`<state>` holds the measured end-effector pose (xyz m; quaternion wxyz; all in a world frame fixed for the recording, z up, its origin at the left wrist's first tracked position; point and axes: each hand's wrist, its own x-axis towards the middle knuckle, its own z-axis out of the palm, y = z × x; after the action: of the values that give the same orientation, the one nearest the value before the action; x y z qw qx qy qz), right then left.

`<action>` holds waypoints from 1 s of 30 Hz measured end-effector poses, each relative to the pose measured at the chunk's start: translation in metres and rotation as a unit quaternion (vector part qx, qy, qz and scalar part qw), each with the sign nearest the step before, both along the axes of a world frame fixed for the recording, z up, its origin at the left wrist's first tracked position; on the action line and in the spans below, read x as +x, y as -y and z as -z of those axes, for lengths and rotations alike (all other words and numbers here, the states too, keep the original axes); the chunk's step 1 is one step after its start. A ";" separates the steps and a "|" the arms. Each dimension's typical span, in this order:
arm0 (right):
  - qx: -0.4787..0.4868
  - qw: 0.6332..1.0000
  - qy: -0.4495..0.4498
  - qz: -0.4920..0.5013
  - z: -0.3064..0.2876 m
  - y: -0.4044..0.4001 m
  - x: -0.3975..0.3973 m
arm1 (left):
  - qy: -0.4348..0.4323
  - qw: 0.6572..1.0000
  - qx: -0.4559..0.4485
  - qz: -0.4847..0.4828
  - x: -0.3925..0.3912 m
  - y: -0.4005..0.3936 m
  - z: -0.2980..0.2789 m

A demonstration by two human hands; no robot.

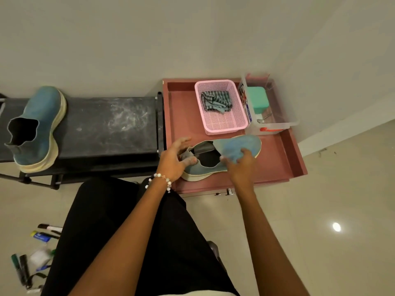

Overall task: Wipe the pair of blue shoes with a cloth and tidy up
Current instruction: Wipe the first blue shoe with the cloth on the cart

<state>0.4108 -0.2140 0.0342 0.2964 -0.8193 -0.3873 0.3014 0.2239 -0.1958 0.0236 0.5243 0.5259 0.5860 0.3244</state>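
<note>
Lap: black garment fills the lower middle, both forearms reaching out over it.
Left hand: the left hand, a beaded bracelet at its wrist, holds the heel collar of a blue shoe, thumb against the collar edge, fingers partly spread.
Right hand: the right hand grasps the same shoe at its upper, fingers curled over the blue fabric.
Held shoe: just above the pink tray; whether it touches cannot be told.
Other shoe: second blue shoe stands on the dark counter, well apart.
Cloth: striped cloth lies in the pink basket on the tray.
Beside basket: clear box holding a green container.
Floor: markers lie at lower left.
</note>
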 end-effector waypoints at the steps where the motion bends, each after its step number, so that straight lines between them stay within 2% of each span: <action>1: 0.024 0.999 0.020 -0.011 -0.007 -0.009 0.004 | 0.024 0.999 -0.009 -0.037 -0.001 0.000 -0.002; 4: 0.090 0.992 0.077 -0.043 -0.030 -0.051 0.005 | 0.036 0.989 -0.019 -0.141 -0.005 -0.001 -0.003; 6: 0.100 0.987 0.107 -0.072 -0.037 -0.089 0.000 | 0.033 0.984 -0.022 -0.173 -0.007 -0.002 0.001; 9: 0.064 0.971 0.167 -0.158 -0.019 -0.148 -0.006 | 0.003 0.980 -0.010 -0.200 -0.005 -0.006 0.005; 13: -0.014 0.922 0.290 -0.257 0.014 -0.201 -0.012 | -0.008 0.978 0.014 -0.206 -0.005 -0.010 0.010; 17: -0.070 0.891 0.355 -0.273 0.038 -0.226 -0.021 | 0.005 0.977 0.013 -0.214 -0.010 -0.016 0.016; 20: -0.064 0.900 0.368 -0.225 0.045 -0.228 -0.025 | 0.019 0.974 0.007 -0.227 -0.013 -0.018 0.018; 23: -0.016 0.941 0.299 -0.157 0.042 -0.225 -0.023 | 0.012 0.972 -0.001 -0.233 -0.015 -0.019 0.018; 26: 0.077 0.975 0.196 -0.069 0.022 -0.206 -0.019 | 0.012 0.974 -0.013 -0.224 -0.012 -0.019 0.013; 30: 0.183 0.983 -0.001 0.002 -0.032 -0.145 -0.018 | 0.029 0.975 -0.040 -0.216 -0.009 -0.013 0.001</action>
<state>0.3926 -0.0692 0.0666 0.4424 -0.7518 -0.4340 0.2253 0.2147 -0.1825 0.0224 0.4795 0.3559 0.6828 0.4210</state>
